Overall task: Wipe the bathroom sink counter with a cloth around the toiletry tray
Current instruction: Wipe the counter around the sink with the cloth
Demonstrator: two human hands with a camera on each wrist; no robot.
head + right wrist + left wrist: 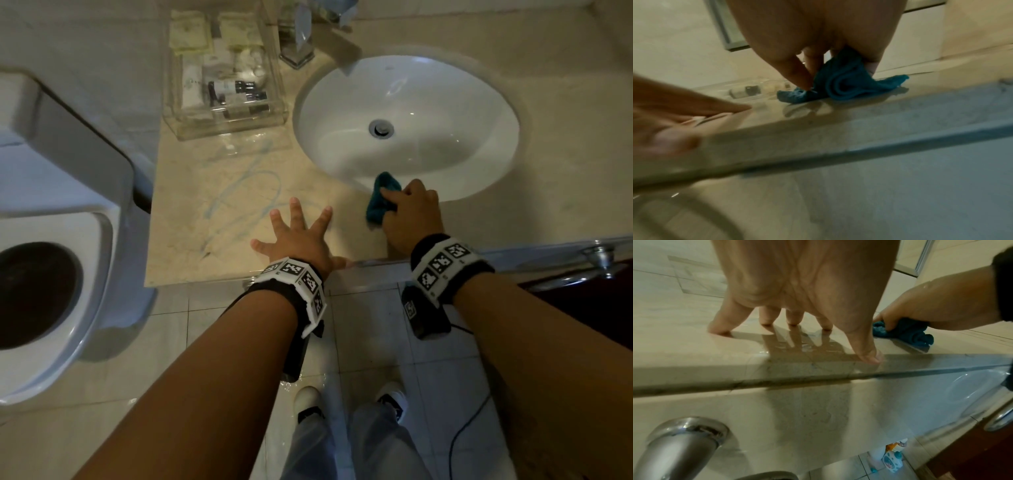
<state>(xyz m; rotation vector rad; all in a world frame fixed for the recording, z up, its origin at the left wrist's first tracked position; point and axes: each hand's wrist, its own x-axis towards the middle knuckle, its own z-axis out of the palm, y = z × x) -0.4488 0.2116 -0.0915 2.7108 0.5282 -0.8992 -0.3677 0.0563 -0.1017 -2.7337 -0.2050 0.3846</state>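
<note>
At the counter's front edge, right hand grips a bunched teal cloth against the sink rim at 6 o'clock; left hand splayed wide, fingertips pressing stone. Head view alone shows the clear toiletry tray at the basin's 9 o'clock. Left wrist view adds a chrome pipe underneath.

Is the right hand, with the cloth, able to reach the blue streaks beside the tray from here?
Probably yes: the right hand only needs to pass the left hand, spread flat between cloth and streaks.
</note>
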